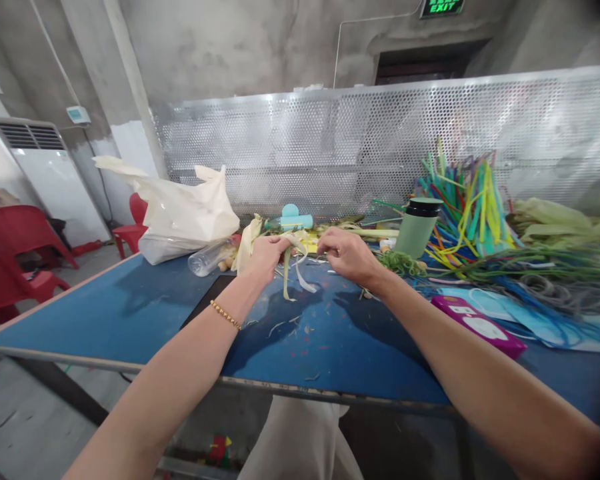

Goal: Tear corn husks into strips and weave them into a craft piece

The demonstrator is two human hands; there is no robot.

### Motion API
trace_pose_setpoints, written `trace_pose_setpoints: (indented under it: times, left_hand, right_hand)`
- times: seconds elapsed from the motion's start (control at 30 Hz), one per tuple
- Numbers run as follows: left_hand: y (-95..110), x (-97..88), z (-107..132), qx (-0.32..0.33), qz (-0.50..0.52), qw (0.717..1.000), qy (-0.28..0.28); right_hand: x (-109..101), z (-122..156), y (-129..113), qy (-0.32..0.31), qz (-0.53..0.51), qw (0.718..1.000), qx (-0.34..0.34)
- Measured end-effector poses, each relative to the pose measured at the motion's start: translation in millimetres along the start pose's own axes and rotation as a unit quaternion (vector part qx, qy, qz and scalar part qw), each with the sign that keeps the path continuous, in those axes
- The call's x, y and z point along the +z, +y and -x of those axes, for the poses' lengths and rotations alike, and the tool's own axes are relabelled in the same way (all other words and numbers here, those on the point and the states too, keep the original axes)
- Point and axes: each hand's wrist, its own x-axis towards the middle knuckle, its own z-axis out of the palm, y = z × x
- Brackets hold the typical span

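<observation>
Pale green husk-like strips [296, 257] are gripped in my left hand [267, 259], its fingers closed and a bead bracelet on the wrist. Their loose ends hang down over the blue table. Just to the right, my right hand [349, 255] is curled with thumb and fingers pinched together. Whatever is in that pinch is too small to make out. Beside my left hand lies a wider pale leaf-like piece [249, 245]. Thin scraps [285, 325] are scattered on the tabletop below both hands.
A cream plastic bag [185, 210] and clear bottle [207, 259] are at left. A green tumbler [418, 230], colourful strips [480, 207], green cords [520, 267] and a magenta box [477, 327] stand or lie right. A perforated metal panel [300, 140] rises behind the table [105, 300].
</observation>
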Motion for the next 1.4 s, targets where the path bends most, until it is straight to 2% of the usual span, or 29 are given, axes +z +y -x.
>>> trace_pose_setpoints:
  times: [0.1, 0.2, 0.3, 0.43, 0.53, 0.63, 0.73, 0.8, 0.9, 1.07, 1.2, 1.3, 1.4]
  left_hand:
    - [-2, 0.6, 1, 0.033, -0.027, 0.999, 0.015]
    - [-5, 1.6, 1, 0.053, 0.008, 0.998, 0.015]
    - [-7, 3.1, 1, 0.046, 0.055, 0.997, 0.006]
    - [-5, 4.9, 5, -0.006, 0.076, 0.997, -0.026]
    - [-1, 4.9, 7, -0.021, 0.082, 0.996, -0.042]
    - [1, 3.9, 8, 0.001, 0.068, 0.997, -0.045]
    - [1, 3.7, 7, 0.029, 0.066, 0.997, -0.041]
    - [0, 4.7, 6, 0.055, 0.066, 0.996, -0.035]
    - [0, 6.7, 7, 0.082, 0.046, 0.995, -0.04]
    - [6, 9.1, 12, 0.093, 0.017, 0.995, -0.039]
    - [7, 10.3, 13, 0.101, 0.011, 0.994, -0.047]
    - [7, 11.2, 13, 0.103, 0.016, 0.993, -0.058]
    - [5, 12.4, 13, 0.093, 0.02, 0.993, -0.069]
  right_hand:
    - [3, -1, -17, 0.021, 0.026, 0.999, -0.043]
    - [15, 0, -30, -0.022, 0.068, 0.987, -0.144]
    - [24, 2, -37, -0.046, 0.162, 0.96, -0.224]
    - [25, 2, -44, -0.014, 0.248, 0.93, -0.272]
    - [23, 2, -48, 0.027, 0.245, 0.93, -0.273]
    - [24, 3, -46, 0.071, 0.182, 0.956, -0.219]
    - [25, 4, -44, 0.121, 0.064, 0.983, -0.125]
    - [23, 3, -44, 0.153, -0.029, 0.986, -0.056]
    - [22, 1, -43, 0.187, -0.143, 0.971, 0.034]
    - [23, -5, -35, 0.245, -0.175, 0.947, 0.114]
    - [25, -7, -34, 0.203, -0.263, 0.92, 0.209]
    - [26, -7, -35, 0.188, -0.308, 0.903, 0.235]
    - [28, -7, -32, 0.191, -0.303, 0.9, 0.247]
